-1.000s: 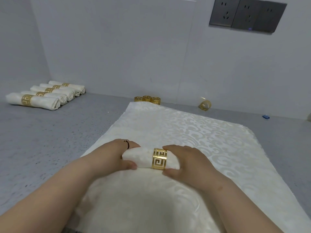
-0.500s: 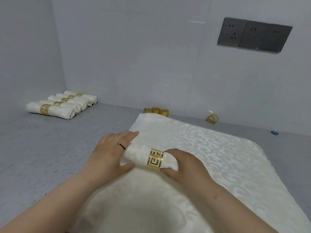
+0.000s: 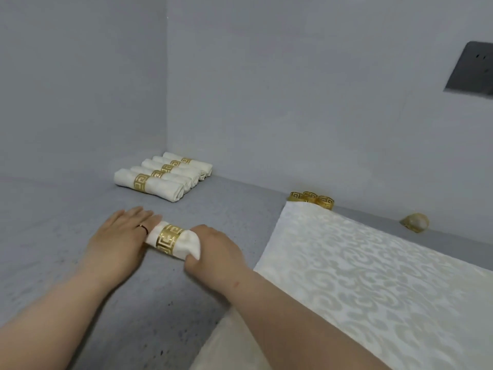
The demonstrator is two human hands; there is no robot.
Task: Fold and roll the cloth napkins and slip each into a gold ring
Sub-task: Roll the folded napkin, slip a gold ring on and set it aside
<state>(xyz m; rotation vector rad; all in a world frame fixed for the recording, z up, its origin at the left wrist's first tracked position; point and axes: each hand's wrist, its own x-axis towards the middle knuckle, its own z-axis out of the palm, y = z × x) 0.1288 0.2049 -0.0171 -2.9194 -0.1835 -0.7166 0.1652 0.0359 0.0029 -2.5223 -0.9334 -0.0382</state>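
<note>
A rolled napkin (image 3: 174,241) wearing a gold ring (image 3: 168,239) is held between both hands over the grey counter (image 3: 66,236). Its right end is gripped by the curled right hand (image 3: 213,248); its left end is covered by the flat, straight-fingered left hand (image 3: 121,236), so that end is hidden. Beyond the left hand, five ringed rolls (image 3: 164,176) are lined up. Right of the right hand, a patterned cloth (image 3: 373,276) is spread, cut off by the frame; spare rings (image 3: 312,200) are partly hidden behind its far edge.
</note>
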